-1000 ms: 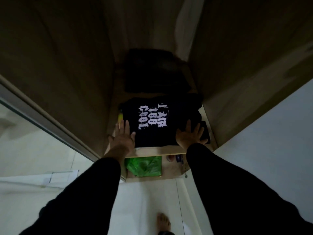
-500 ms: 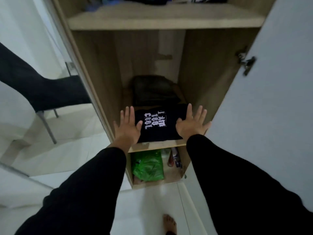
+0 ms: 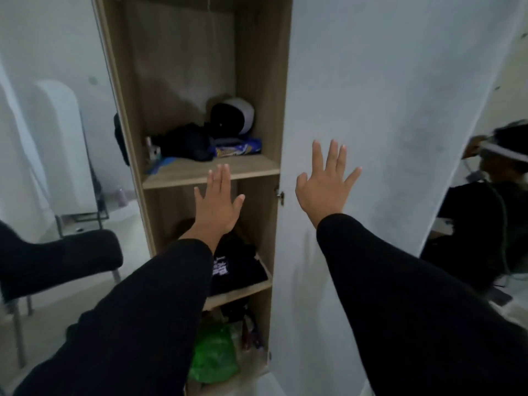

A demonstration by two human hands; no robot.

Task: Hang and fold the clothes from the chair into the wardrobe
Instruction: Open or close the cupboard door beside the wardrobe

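A folded black T-shirt [image 3: 240, 267] with white lettering lies on the lower shelf [image 3: 243, 292] of the open wooden wardrobe [image 3: 125, 138], partly hidden behind my left sleeve. My left hand [image 3: 217, 204] is raised in front of the shelves, fingers straight and spread, holding nothing. Spread the same way, my right hand [image 3: 325, 187] hovers in front of the white wardrobe door [image 3: 385, 110] and is empty too. A black chair [image 3: 57, 258] stands at the left.
The upper shelf [image 3: 211, 170] holds dark clothes, a helmet [image 3: 234, 115] and a blue packet. A green plastic bag [image 3: 214, 355] sits in the bottom compartment. Another person [image 3: 491, 195] sits behind the open door at the right. A mirror panel is at the left.
Both hands have left the folded T-shirt and risen to chest height. The view has tilted up from the lower shelf to the upper shelf and door.
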